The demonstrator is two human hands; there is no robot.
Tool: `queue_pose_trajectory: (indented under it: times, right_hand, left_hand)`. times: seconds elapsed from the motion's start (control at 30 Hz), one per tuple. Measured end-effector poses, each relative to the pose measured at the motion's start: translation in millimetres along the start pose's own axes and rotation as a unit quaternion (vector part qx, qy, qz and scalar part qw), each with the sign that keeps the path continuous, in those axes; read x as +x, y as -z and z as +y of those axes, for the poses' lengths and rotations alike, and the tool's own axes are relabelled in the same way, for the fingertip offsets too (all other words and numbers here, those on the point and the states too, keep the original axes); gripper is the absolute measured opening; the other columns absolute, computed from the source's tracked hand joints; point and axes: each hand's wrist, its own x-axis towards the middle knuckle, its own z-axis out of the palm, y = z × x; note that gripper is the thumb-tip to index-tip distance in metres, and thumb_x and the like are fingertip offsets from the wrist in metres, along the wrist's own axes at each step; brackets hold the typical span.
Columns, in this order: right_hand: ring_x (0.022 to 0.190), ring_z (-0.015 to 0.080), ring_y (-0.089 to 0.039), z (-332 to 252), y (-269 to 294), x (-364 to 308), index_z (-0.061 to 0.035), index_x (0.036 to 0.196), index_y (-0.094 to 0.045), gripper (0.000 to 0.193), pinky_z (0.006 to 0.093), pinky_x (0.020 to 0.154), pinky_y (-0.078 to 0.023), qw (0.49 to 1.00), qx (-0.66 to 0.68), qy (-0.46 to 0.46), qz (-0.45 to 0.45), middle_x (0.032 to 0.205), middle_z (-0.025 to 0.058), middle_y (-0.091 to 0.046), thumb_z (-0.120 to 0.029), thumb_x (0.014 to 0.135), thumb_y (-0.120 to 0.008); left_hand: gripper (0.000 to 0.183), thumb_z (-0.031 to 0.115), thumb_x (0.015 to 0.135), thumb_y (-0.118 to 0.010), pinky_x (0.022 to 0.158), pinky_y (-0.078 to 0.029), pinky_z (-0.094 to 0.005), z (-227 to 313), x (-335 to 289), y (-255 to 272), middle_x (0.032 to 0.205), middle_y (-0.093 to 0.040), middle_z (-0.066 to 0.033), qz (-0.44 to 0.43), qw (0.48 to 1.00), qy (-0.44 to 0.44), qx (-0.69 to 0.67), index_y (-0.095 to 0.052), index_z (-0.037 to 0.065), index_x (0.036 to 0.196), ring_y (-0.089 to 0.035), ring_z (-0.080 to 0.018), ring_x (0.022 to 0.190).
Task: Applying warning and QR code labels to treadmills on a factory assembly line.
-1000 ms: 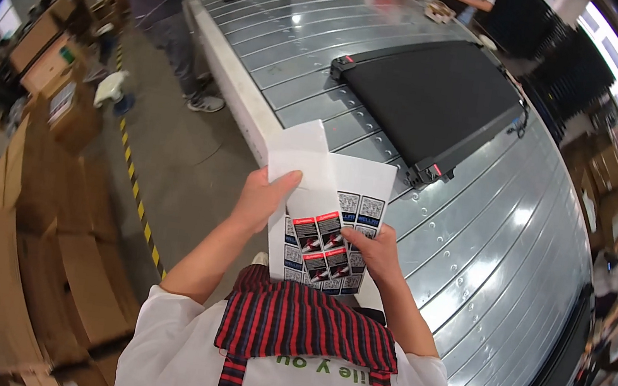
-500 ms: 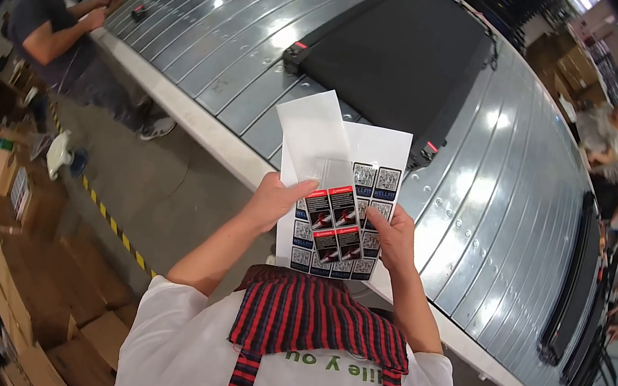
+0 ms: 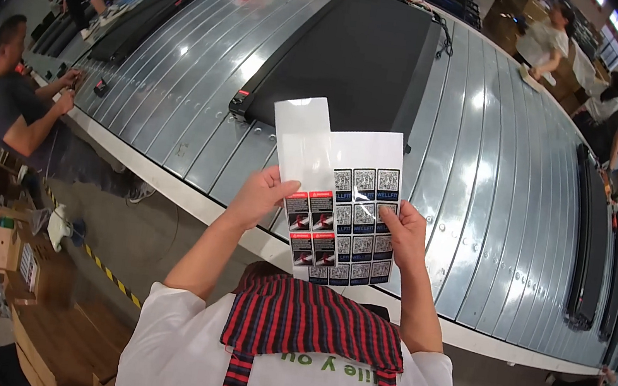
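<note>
My left hand [image 3: 260, 196] pinches a narrow sheet of red-and-black warning stickers [image 3: 310, 228] at its left edge, thumb on top. The upper part of that sheet is bare white backing. Behind it and to the right is a wider white sheet of black-and-blue square-code stickers [image 3: 355, 226]. My right hand [image 3: 405, 233] grips the wider sheet by its right edge, thumb on the front. The narrow sheet overlaps the wider one's left side and hides part of it. Both sheets are held up in front of my striped apron, above the near edge of the conveyor.
A long metal roller conveyor [image 3: 436, 268] spans the view. On it lie a flat black treadmill-like machine [image 3: 335, 56] and, at the right, a long black part [image 3: 587, 245]. A co-worker [image 3: 23, 108] stands at the left. Cardboard boxes [image 3: 63, 340] are at the lower left.
The narrow warning sheet has shifted left and straightened over the wider sheet, uncovering more code stickers. My left hand moved left with it. The whole view has tilted, showing more of the far side.
</note>
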Motion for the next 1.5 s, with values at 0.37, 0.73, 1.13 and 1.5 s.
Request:
queue_pose_trajectory:
  times: [0.37, 0.73, 1.13, 1.5]
  right_hand:
    - [0.075, 0.009, -0.057, 10.9, -14.6, -1.2, 0.0031, 0.094, -0.055, 0.017, 0.0212, 0.068, -0.045, 0.999, 0.001, 0.003, 0.043, 0.084, 0.0063, -0.062, -0.008, 0.082, -0.055]
    - [0.077, 0.0095, -0.056, 27.0, -25.2, -16.8, 0.0053, 0.104, -0.048, 0.025, 0.0213, 0.067, -0.044, 0.996, 0.035, 0.005, 0.08, 0.087, 0.0084, -0.061, -0.006, 0.082, -0.054]
    - [0.072, 0.006, -0.056, 20.8, -48.1, -21.6, 0.0048, 0.102, -0.049, 0.021, 0.0184, 0.064, -0.044, 0.951, -0.159, 0.063, 0.259, 0.083, 0.0059, -0.062, -0.002, 0.083, -0.054]
    - [0.076, 0.0059, -0.055, 32.0, -92.0, -13.6, 0.0032, 0.103, -0.049, 0.022, 0.0192, 0.066, -0.044, 0.988, -0.073, 0.012, 0.137, 0.086, 0.0048, -0.061, -0.002, 0.083, -0.053]
  left_hand:
    - [0.026, 0.014, 0.082, -0.055, 0.07, -0.046, -0.0255, 12.6, 39.4, 17.6, 0.093, -0.061, -0.0053, -0.04, 0.999, 0.012, -0.027, -0.054, 0.0, 0.104, -0.058, -0.0118, 0.08]
    - [0.025, 0.015, 0.085, -0.053, 0.077, -0.046, -0.0281, -4.8, 51.8, 38.6, 0.097, -0.06, -0.008, -0.093, 0.988, 0.02, -0.125, -0.053, -0.001, 0.104, -0.059, -0.0143, 0.085]
    - [0.021, 0.009, 0.084, -0.053, 0.083, -0.043, -0.029, -17.8, 105.1, 60.1, 0.099, -0.06, -0.0073, -0.226, 0.936, 0.08, -0.258, -0.054, 0.0, 0.103, -0.056, -0.015, 0.091]
    - [0.031, 0.009, 0.083, -0.052, 0.089, -0.039, -0.0328, -29.3, 91.6, 97.3, 0.11, -0.056, -0.0073, -0.184, 0.941, 0.039, -0.283, -0.048, 0.001, 0.112, -0.053, -0.0187, 0.099]
